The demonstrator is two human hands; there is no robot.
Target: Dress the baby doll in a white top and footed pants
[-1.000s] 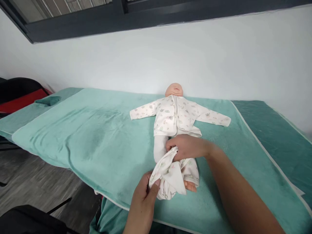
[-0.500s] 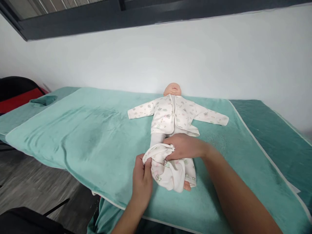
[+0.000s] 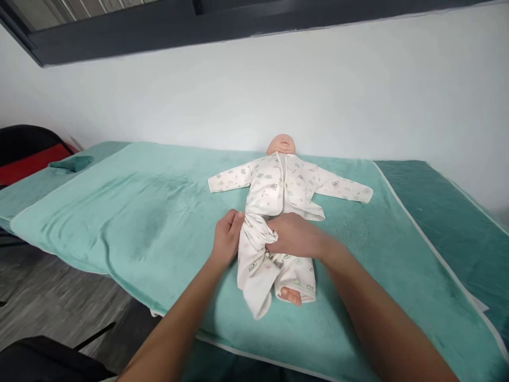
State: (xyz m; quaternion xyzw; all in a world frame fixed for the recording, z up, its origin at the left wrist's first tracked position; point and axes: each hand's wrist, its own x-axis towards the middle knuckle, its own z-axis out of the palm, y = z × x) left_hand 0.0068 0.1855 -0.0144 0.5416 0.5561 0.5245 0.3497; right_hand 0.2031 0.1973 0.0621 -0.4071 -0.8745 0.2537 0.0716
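A baby doll (image 3: 281,144) lies on its back, arms spread, in a white printed jacket (image 3: 266,183). White printed baby pants (image 3: 254,270) cover its legs, bunched at the upper thighs. My left hand (image 3: 227,236) is closed on the pants' waistband at the doll's hip, just below the jacket hem. My right hand (image 3: 292,233) grips the bunched waistband at the front middle; its fingertips are partly hidden in the cloth. One doll foot (image 3: 291,295) shows out of the right pant leg. The left pant leg hangs past the other foot, which is hidden.
A light green blanket (image 3: 131,223) with pale edging lies under the doll on a bed. Darker green cover (image 3: 421,191) shows at right. A white wall (image 3: 254,95) stands behind. A black and red chair (image 3: 34,154) is at far left, another black seat (image 3: 43,361) lower left.
My left hand has pulled the waistband up from the thigh to the hip, covering the white layer there. The left pant leg has straightened downward. My right hand has shifted slightly, still gripping.
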